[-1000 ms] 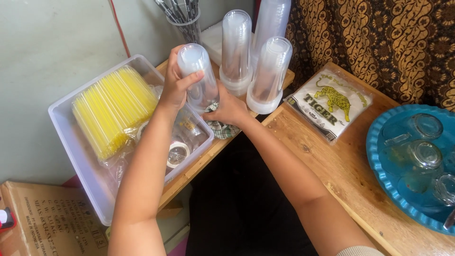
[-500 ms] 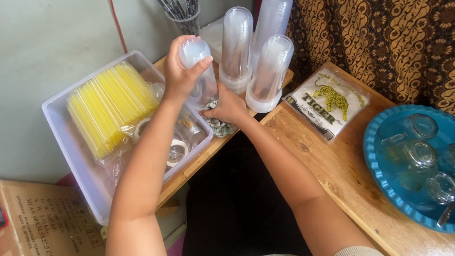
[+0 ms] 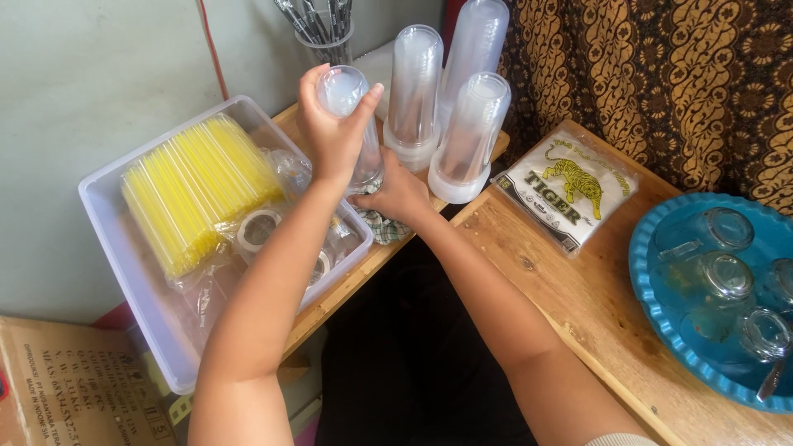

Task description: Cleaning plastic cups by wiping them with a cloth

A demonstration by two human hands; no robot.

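Wooden tabletop [image 3: 578,306] runs across the right of the view, with a narrower wooden shelf [image 3: 363,268] joining it at the left under a pale wall. A patterned brown curtain [image 3: 661,74] hangs behind. On the right sits a blue tray [image 3: 652,272] holding upturned glasses [image 3: 723,277]. On the shelf lies a clear plastic bin [image 3: 116,248] with a bundle of yellow straws [image 3: 194,190] and rolls of tape [image 3: 258,229] inside. A cardboard box [image 3: 74,388] shows at the lower left, below the shelf. A white plastic packet [image 3: 566,188] with a tiger picture lies on the tabletop near the shelf's end. At the back of the shelf stand three stacks of clear cups [image 3: 472,132], mouths down, and a cup of dark straws [image 3: 324,33] behind them. In front of these, just beside the bin, stands a shorter cup stack [image 3: 357,124], also mouth down. The left hand [image 3: 330,136] wraps its upper part, thumb on one side and fingers over the top, a firm grip on the stack. The right hand [image 3: 398,194] rests at the stack's base, fingers touching its rim and a checked cloth [image 3: 382,223] beneath; whether it grips the rim I cannot tell.
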